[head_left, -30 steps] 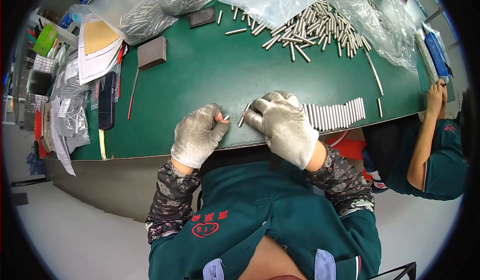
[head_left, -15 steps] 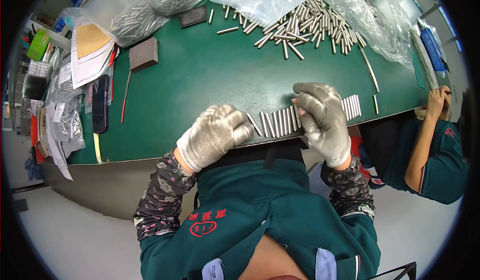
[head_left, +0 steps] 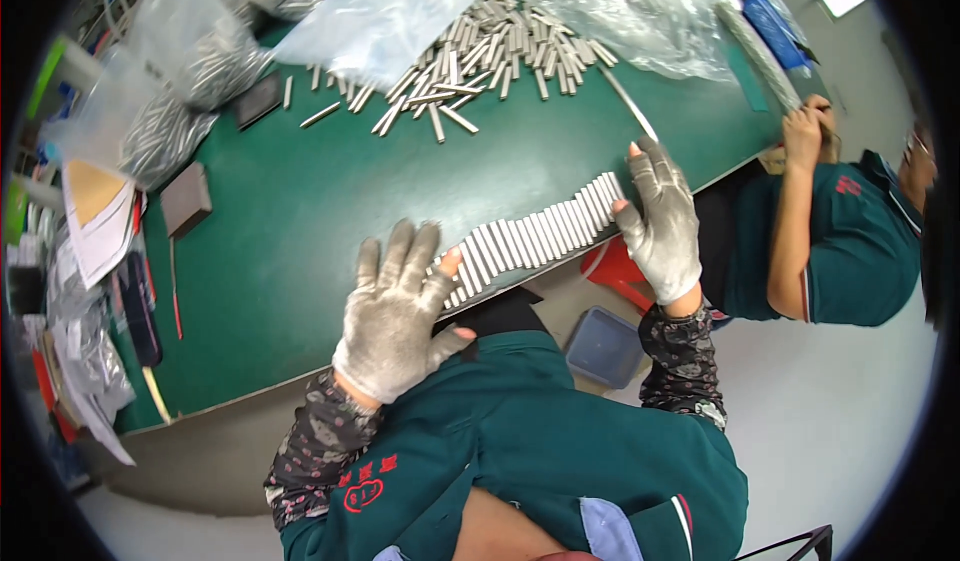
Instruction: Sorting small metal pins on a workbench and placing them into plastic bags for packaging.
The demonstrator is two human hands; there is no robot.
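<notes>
A slanting row of short metal pins (head_left: 530,236) lies side by side along the near edge of the green table. My left hand (head_left: 390,311), in a grey-white glove with bare fingertips showing, lies open with fingers spread at the row's left end. Its index fingertip meets or slightly covers the last pins there. At the other end of the row is my right hand (head_left: 662,226), gloved alike, its fingers stretched forward and the thumb close beside the last pin. Neither hand grips anything. Farther back, a loose heap of similar pins (head_left: 490,56) spreads out from under a clear plastic sheet (head_left: 385,21).
Bags of pins (head_left: 165,146) and a brown block (head_left: 186,201) stand at the left, near a dark phone (head_left: 136,306) and papers. A thin metal strip (head_left: 630,104) lies behind my right hand. A co-worker (head_left: 850,231) sits at the right. Below is a grey-blue bin (head_left: 605,349).
My view has turned. Both hands have gone from curled to open. My right hand has moved from the middle of the row to its right end, and the pins now stand close together.
</notes>
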